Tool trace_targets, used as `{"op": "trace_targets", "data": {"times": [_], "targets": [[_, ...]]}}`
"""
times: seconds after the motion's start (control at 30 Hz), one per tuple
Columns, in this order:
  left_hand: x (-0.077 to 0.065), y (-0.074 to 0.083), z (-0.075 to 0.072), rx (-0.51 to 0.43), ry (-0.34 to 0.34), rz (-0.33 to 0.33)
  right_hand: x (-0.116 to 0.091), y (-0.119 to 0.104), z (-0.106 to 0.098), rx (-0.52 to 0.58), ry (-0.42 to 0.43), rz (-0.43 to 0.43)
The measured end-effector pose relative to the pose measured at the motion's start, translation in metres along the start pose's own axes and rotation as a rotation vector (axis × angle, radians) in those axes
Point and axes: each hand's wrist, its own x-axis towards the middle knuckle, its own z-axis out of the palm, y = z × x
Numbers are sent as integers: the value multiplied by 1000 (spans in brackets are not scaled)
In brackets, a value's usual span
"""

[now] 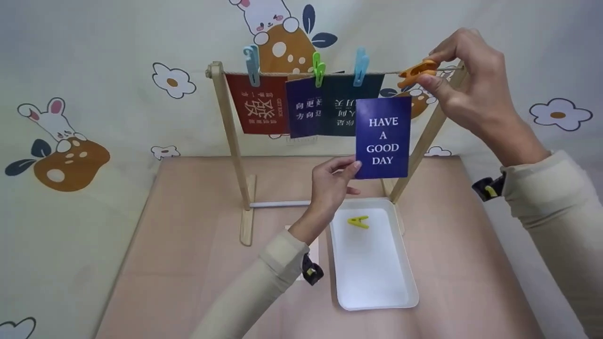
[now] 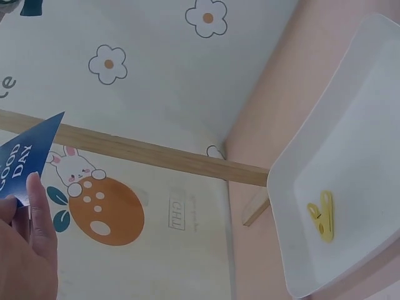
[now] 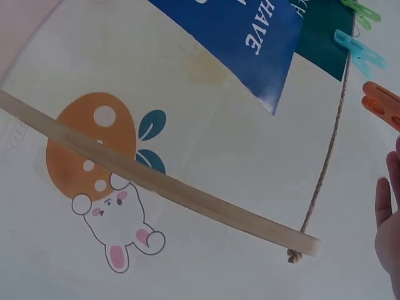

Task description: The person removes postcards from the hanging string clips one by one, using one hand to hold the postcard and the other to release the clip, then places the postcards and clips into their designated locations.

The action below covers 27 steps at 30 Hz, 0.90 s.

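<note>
My left hand (image 1: 328, 184) pinches a blue card (image 1: 383, 137) reading "HAVE A GOOD DAY" by its lower left corner, in front of the wooden rack. Up at the right end of the rope (image 3: 328, 150), my right hand (image 1: 473, 77) grips an orange clothespin (image 1: 418, 73) between thumb and fingers. The card's top edge is a little below and left of that clothespin. Along the rope hang a red card (image 1: 259, 103) under a blue clothespin (image 1: 252, 66), a purple card (image 1: 304, 108) under a green clothespin (image 1: 318, 70), and a dark green card (image 1: 346, 89) under a light blue clothespin (image 1: 361, 67).
A white tray (image 1: 372, 282) on the pink-covered table (image 1: 179, 282) holds one yellow clothespin (image 1: 359, 221). The rack's right post (image 1: 414, 160) rises close behind the blue card. Behind the left forearm lies a pale paper (image 1: 314, 245), partly hidden.
</note>
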Motion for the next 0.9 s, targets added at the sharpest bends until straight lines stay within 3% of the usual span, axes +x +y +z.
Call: {"op": "trace_targets", "data": {"times": [0.3,0.5,0.9], "targets": [[-8,-4,-12,21,4,-17,-23,-17,13,256,44,117],[-13,-13,-21,31,11,-60,-43,-11,23,336,25,177],[-21,-30,-35,54,-2,-161,-74,-6,39,578,9,205]]}}
